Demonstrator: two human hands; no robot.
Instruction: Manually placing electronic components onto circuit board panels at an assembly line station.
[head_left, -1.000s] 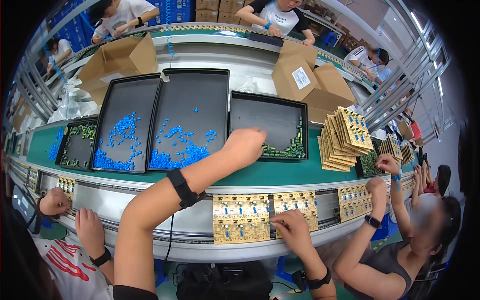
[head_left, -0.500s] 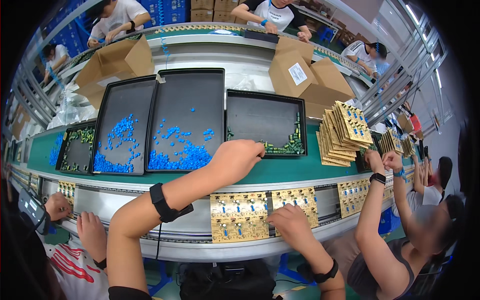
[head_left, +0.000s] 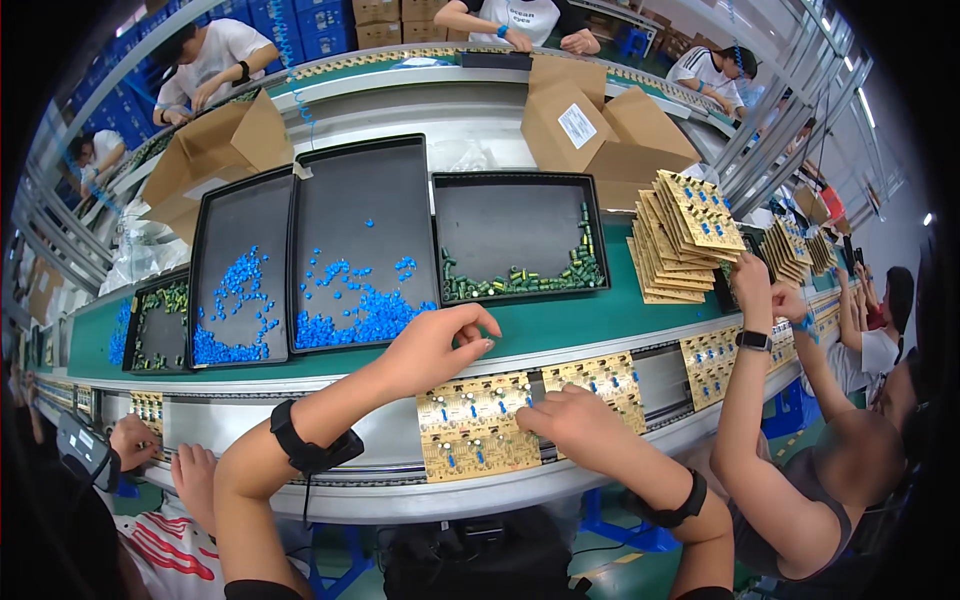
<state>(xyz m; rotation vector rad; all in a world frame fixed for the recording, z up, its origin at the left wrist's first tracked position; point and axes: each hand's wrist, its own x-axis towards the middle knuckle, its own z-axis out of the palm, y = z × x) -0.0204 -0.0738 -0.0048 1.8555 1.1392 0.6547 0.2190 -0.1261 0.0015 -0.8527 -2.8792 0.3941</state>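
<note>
My left hand (head_left: 440,347) hovers at the near edge of the green work surface, below the tray of green cylindrical components (head_left: 520,282). Its thumb and index finger are apart, with nothing visible between them; the palm is hidden. Over the right edge of a tan circuit board (head_left: 480,455), my right hand (head_left: 580,428) has its fingers curled, the tips at the board's upper right part. Whatever they pinch is too small to make out. White, blue and green components stand on this board. A second tan board (head_left: 612,385) lies just behind my right hand.
Two black trays (head_left: 365,200) of blue disc-shaped components stand left of centre, with a smaller tray (head_left: 160,320) beyond. Stacked boards (head_left: 665,245) rise at the right. Co-workers' hands (head_left: 135,440) work at left and, beside the stack, at right (head_left: 752,285). Open cartons (head_left: 610,135) stand behind.
My left hand has left the green-component tray and come nearer me, its thumb and index finger parting. My right hand has shifted slightly left, onto the board's edge. The view has turned a little.
</note>
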